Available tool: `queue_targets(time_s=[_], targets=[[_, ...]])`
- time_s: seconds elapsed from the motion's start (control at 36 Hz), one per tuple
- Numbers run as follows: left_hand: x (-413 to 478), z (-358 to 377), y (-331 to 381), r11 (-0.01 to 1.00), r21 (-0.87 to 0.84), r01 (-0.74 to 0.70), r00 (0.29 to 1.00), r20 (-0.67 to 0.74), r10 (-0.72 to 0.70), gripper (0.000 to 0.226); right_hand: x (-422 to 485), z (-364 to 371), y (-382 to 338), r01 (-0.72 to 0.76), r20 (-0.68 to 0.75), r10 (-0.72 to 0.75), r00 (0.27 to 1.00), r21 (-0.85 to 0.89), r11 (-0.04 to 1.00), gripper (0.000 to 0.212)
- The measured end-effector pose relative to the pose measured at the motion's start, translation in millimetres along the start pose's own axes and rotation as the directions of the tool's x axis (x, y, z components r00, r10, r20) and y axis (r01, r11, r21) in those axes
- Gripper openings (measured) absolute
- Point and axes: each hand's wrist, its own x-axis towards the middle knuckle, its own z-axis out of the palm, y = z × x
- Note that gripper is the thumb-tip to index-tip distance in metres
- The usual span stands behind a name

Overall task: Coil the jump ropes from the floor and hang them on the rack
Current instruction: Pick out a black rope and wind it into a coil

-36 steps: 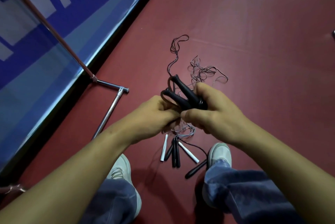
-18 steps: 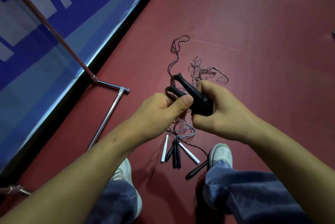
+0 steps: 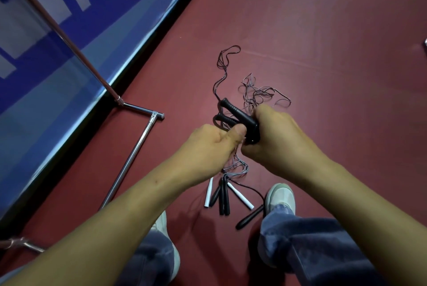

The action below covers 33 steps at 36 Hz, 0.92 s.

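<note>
1. Grips 2 black handles (image 3: 238, 116), right of the rack (image 3: 139, 144), in the curled right hand (image 3: 277, 140); pins the lower one under the thumb of the left hand (image 3: 208, 144), other fingers hidden.
2. Leaves the cords (image 3: 256, 95) loose and tangled on the floor (image 3: 323, 31) right of the rack; seems barely started on coiling.
3. Leaves more handles (image 3: 222, 195) there too, near the shoes (image 3: 280, 197); has every rope yet to hang.

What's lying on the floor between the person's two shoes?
In the head view, jump-rope handles lie there: two white handles, black handles between them, and a lone black handle by the right shoe.
</note>
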Motion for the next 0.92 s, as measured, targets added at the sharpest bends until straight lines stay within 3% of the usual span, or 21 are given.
queue_targets(time_s=[0.14, 0.19, 0.25, 0.33, 0.39, 0.47, 0.56, 0.61, 0.78, 0.83, 0.92], targets=[[-7, 2, -1, 0.926, 0.368, -0.087, 0.995, 0.081, 0.061, 0.037, 3, 8, 7, -0.063, 0.09, 0.069, 0.994, -0.068, 0.996, 0.032], [-13, -1, 4, 0.8, 0.57, -0.189, 0.981, 0.135, 0.136, 0.022, 2, 13, 8, -0.085, 0.13, 0.099, 0.987, -0.108, 0.99, 0.03], [-21, -1, 9, 0.624, 0.729, -0.282, 0.959, 0.19, 0.211, 0.022, 0, 18, 8, -0.094, 0.189, 0.124, 0.974, -0.161, 0.982, 0.03], [-24, -3, 18, 0.491, 0.785, -0.377, 0.916, 0.238, 0.321, 0.015, -4, 24, 9, -0.032, 0.263, 0.103, 0.959, -0.26, 0.965, 0.029], [-17, -13, 16, 0.527, 0.728, -0.438, 0.889, 0.266, 0.372, 0.01, -8, 27, 9, 0.059, 0.339, 0.043, 0.94, -0.286, 0.956, 0.022], [-3, -35, 5, 0.68, 0.536, -0.5, 0.866, 0.287, 0.411, 0.013, -18, 29, 6, 0.228, 0.43, -0.117, 0.895, -0.215, 0.95, 0.026], [3, -50, -2, 0.862, 0.262, -0.433, 0.899, 0.191, 0.394, 0.012, -23, 19, -3, 0.283, 0.413, -0.219, 0.884, -0.1, 0.954, 0.03], [5, -54, -6, 0.925, 0.099, -0.366, 0.924, 0.151, 0.35, 0.014, -23, 12, -8, 0.278, 0.4, -0.246, 0.883, -0.024, 0.96, 0.029], [16, -51, -30, 0.969, -0.113, -0.218, 0.941, 0.241, 0.24, 0.009, -21, 4, -20, 0.223, 0.327, -0.246, 0.912, 0.108, 0.969, 0.03], [15, -46, -36, 0.971, -0.142, -0.195, 0.938, 0.261, 0.226, 0.025, -18, 2, -22, 0.173, 0.276, -0.212, 0.938, 0.159, 0.972, 0.029], [15, -37, -39, 0.98, -0.094, -0.176, 0.959, 0.206, 0.192, 0.019, -13, -3, -21, 0.065, 0.191, -0.114, 0.975, 0.244, 0.968, 0.024]])
